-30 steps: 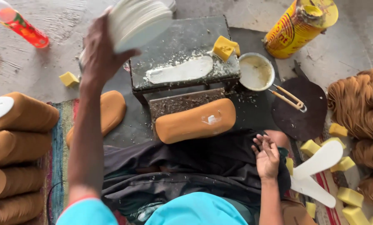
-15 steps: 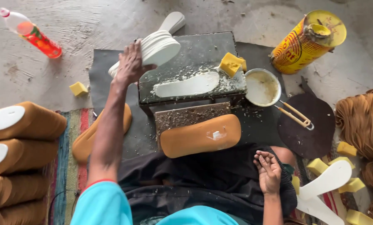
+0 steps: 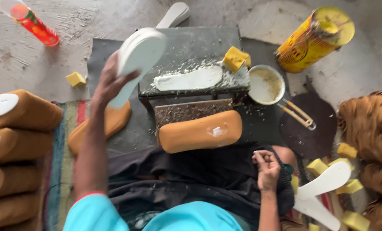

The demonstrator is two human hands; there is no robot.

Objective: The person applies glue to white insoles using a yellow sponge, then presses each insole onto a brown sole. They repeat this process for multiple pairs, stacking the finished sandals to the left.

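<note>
A yellow can (image 3: 314, 39) with a red-printed label lies tilted at the far right on the concrete floor (image 3: 37, 68), and a clear bottle (image 3: 28, 21) with a red label lies at the far left; both sit well apart from the work. Between them stands a small dark stand (image 3: 199, 47), its top crusted with white flecks, bearing one flat white sole (image 3: 187, 78) and a yellow sponge (image 3: 234, 58) at its right edge. The left hand (image 3: 110, 81) is raised over the stand's left edge, fingers wrapped about a stack of white soles (image 3: 139, 55) held tilted in the air — smooth, foam-like, rounded at the end. The right hand (image 3: 265, 169) rests on the dark cloth (image 3: 191, 171) over the lap, fingers curled loosely inward; whether it pinches anything I cannot tell. Just before the stand lies a tan suede-like piece (image 3: 199, 131), rounded and soft, with a white smear. A metal bowl (image 3: 265, 84) of pale paste sits just right of the stand, a brush (image 3: 300, 114) beside it. Tan pieces are stacked along the left edge (image 3: 20, 115) and heaped at the right (image 3: 370, 124) — open floor remains only beyond the stand. Loose white soles (image 3: 325, 182) and yellow blocks (image 3: 347, 150) lie near the right knee.
</note>
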